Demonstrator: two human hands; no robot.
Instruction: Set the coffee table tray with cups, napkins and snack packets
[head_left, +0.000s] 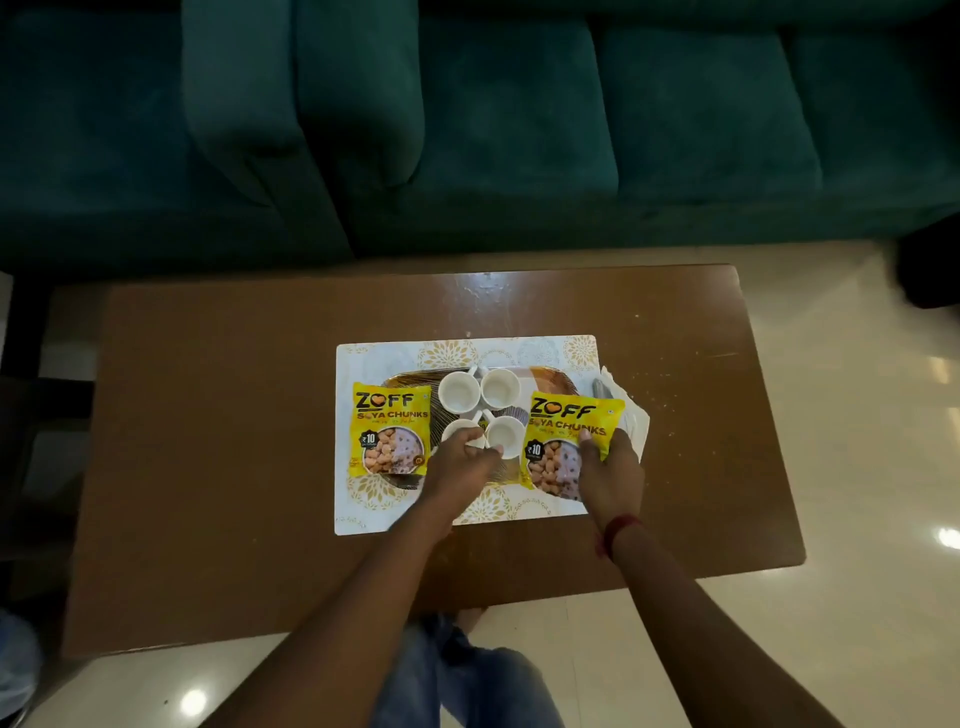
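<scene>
A brown patterned tray (558, 382) lies on a white and gold placemat (363, 514) in the middle of the table. Several white cups stand on it: two at the back (458, 391) (500, 387), two in front. My left hand (460, 465) is closed on the front left cup (457, 428), beside the front right cup (505, 435). One yellow soya chunks packet (390, 428) rests on the tray's left end. My right hand (610, 475) grips a second yellow packet (563, 439) at the tray's right end. White napkins (636, 421) lie under that packet's right edge.
The brown wooden coffee table (208, 441) has bare surface left and right of the placemat. A dark teal sofa (467, 130) stands just behind it. Glossy pale floor tiles (857, 415) surround the table. My jeans-clad legs (467, 675) are at the near edge.
</scene>
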